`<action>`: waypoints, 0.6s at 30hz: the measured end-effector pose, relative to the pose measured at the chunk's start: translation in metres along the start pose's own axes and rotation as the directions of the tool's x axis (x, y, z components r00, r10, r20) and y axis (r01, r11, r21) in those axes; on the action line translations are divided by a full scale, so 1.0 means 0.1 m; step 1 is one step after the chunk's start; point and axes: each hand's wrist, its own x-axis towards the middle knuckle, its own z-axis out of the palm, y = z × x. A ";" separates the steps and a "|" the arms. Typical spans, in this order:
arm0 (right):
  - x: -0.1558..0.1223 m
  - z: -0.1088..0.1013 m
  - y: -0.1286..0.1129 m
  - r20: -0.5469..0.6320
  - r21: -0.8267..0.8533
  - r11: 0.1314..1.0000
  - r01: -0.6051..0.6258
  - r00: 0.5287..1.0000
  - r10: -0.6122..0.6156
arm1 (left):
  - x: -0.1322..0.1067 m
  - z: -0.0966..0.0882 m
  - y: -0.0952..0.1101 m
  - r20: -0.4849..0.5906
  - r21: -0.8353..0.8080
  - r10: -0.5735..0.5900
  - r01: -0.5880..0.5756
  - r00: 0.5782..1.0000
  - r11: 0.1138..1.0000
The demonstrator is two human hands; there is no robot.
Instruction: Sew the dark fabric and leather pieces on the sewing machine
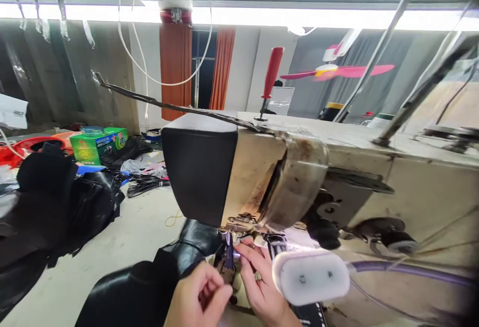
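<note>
An industrial sewing machine (200,167) fills the middle of the head view, with a black end cover and a worn cream body. Below its head is the metal needle and presser foot area (228,253). My right hand (262,279) reaches in there from the right, thumb and fingers close together beside the foot; whatever they pinch is too small to make out. Just left and nearer, my left hand (204,289) is closed with curled fingers, and its contents cannot be made out. A shiny black leather-like piece (130,289) lies left of that hand, partly hidden by it.
A white lamp (314,277) sits right of my right hand. A red-handled screwdriver (273,73) stands upright on the machine. On the table's left lie dark pieces (48,202), a green box (99,145) and a bundle of thin black strips (147,185). A pink fan (337,72) hangs behind.
</note>
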 end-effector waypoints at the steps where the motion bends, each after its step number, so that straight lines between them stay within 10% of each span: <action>1: 0.01 0.00 -0.01 0.005 -0.023 0.999 0.027 1.000 -0.027 | -0.07 -0.01 -0.04 -0.103 0.165 0.267 -0.248 0.958 0.955; 3: 0.04 0.02 -0.02 0.004 -0.053 0.995 0.080 0.997 -0.080 | -0.11 -0.05 -0.11 -0.180 0.560 0.649 -0.466 0.739 0.686; 5: 0.08 0.02 -0.05 0.006 -0.082 0.989 0.126 0.992 -0.126 | 0.01 -0.15 -0.13 -0.149 0.793 0.773 -0.393 0.616 0.465; 7: 0.13 0.00 -0.10 0.017 -0.118 0.982 0.151 0.989 -0.150 | 0.23 -0.32 -0.10 -0.129 0.880 0.768 -0.284 0.627 0.380; 11: 0.18 -0.17 -0.33 0.103 -0.236 0.954 0.187 0.981 -0.166 | 0.65 -0.77 0.05 -0.003 0.942 0.594 -0.197 0.804 0.271; 15: -0.04 -0.32 -0.56 0.112 -0.255 0.947 0.194 0.979 -0.170 | 0.73 -1.29 0.24 -0.058 0.950 0.595 -0.140 0.801 0.281; 18: -0.43 -0.15 -0.65 0.159 -0.015 0.999 -0.035 0.987 0.037 | 0.56 -1.78 0.32 -0.116 0.944 0.596 -0.098 0.795 0.315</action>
